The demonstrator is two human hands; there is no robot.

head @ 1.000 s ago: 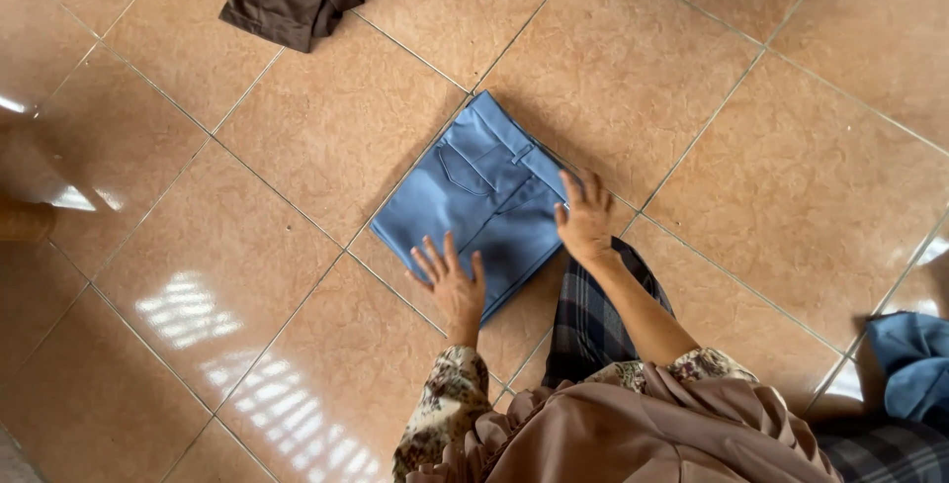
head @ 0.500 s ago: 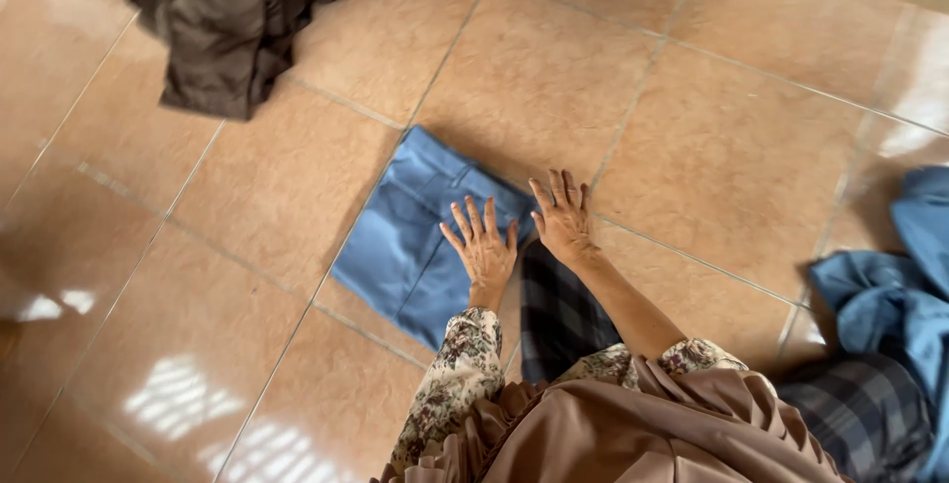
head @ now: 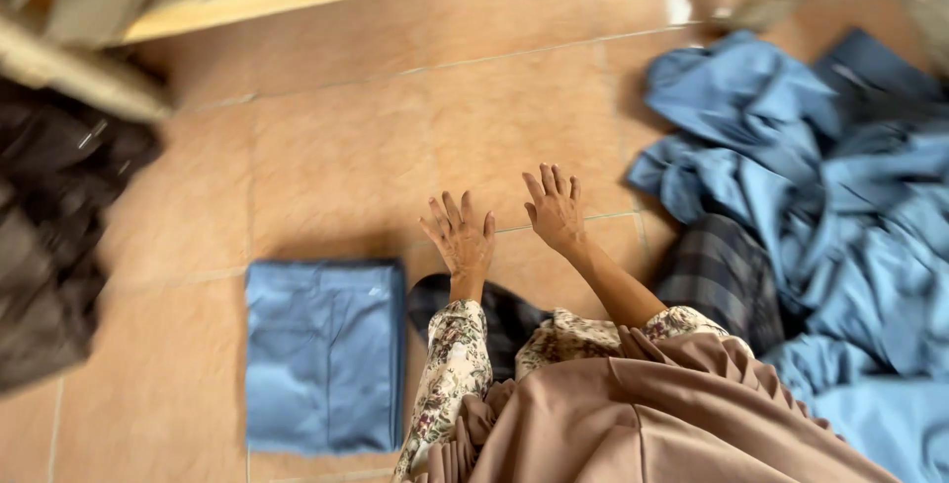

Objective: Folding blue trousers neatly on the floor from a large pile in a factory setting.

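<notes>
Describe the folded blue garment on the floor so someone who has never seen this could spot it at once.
On the orange tiled floor, look just to the left of the person's left hand, which hovers with fingers spread. The folded blue garment lies there as a flat, neat rectangle. The blue clothes pile on the right is crumpled, and the dark clothes on the left are brownish-black.

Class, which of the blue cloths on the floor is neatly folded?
The blue cloth left of the hands: flat and rectangular. The blue heap on the right is crumpled.
</notes>
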